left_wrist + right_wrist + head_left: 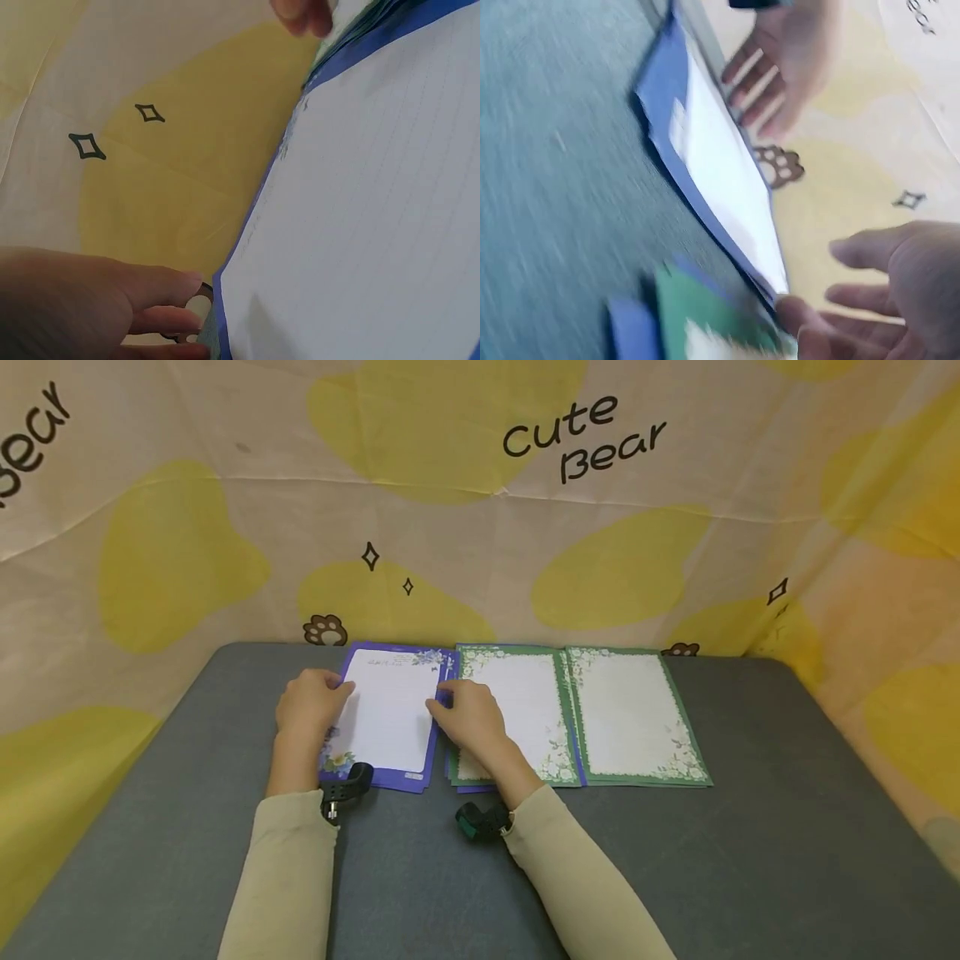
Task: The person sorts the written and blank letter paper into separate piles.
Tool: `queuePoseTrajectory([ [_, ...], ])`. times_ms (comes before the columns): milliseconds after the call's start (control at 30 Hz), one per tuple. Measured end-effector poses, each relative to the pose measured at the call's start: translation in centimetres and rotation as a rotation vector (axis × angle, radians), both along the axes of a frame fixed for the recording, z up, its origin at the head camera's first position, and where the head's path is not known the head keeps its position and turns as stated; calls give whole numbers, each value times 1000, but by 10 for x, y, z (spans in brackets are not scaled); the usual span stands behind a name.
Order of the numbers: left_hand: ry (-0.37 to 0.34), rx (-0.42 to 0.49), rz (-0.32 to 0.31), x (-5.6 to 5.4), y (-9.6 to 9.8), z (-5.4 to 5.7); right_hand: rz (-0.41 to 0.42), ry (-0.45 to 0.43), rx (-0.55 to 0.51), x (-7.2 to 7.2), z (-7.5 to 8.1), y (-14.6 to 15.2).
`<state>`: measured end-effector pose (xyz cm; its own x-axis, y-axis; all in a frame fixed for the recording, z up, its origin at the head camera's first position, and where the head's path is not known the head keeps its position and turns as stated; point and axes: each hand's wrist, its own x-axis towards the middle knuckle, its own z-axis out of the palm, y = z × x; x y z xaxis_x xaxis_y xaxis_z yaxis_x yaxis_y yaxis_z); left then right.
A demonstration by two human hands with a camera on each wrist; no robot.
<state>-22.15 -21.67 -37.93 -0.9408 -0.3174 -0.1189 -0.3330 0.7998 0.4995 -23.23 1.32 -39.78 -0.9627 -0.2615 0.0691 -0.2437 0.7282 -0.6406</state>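
A small stack of lined writing paper with a purple-blue border and floral corners (390, 714) lies on the table. My left hand (306, 712) is at its left edge. In the left wrist view, the fingers of that hand (82, 304) are extended beside the edge. At the right side of the stack is my right hand (476, 718), partly over the neighbouring green-bordered sheets (517, 693). The right wrist view shows this hand (885, 300) with thumb and fingers apart, fingertips close to the purple-bordered paper (720, 172). Motion blurs that view.
Another green-bordered floral sheet stack (626, 718) lies at the right, with purple edges showing between the stacks. The grey table (720, 860) ends at a patterned cloth backdrop (465, 543). Each wrist wears a black band; the right one (480, 820) is near the table.
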Motion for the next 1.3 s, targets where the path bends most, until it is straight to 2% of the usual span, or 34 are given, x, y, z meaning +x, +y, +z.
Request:
queuePoseTrajectory([
  [67,45,-8,-16,-1,3,0,33,8,-46,-3,-1,11],
  [167,155,13,-70,-4,12,-1,65,-5,-98,-6,-3,30],
  [233,220,44,-134,-8,23,-2,70,2,-100,-7,-4,44],
  [333,253,86,-256,-14,48,-4,82,33,-72,-10,-6,65],
  [467,224,93,-402,-16,81,-8,123,52,-24,-14,-6,92],
  [667,194,130,-491,-12,109,-15,131,60,4,-13,-8,126],
  [900,198,125,-583,-14,121,-30,128,145,-18,-13,-21,149],
  [1000,225,52,-620,-16,124,-37,139,179,5,-16,-28,153],
  [1167,260,-97,-728,-17,130,-47,171,177,65,-17,-35,155],
  [1300,222,-82,-769,-17,133,-52,212,182,143,-17,-38,157],
])
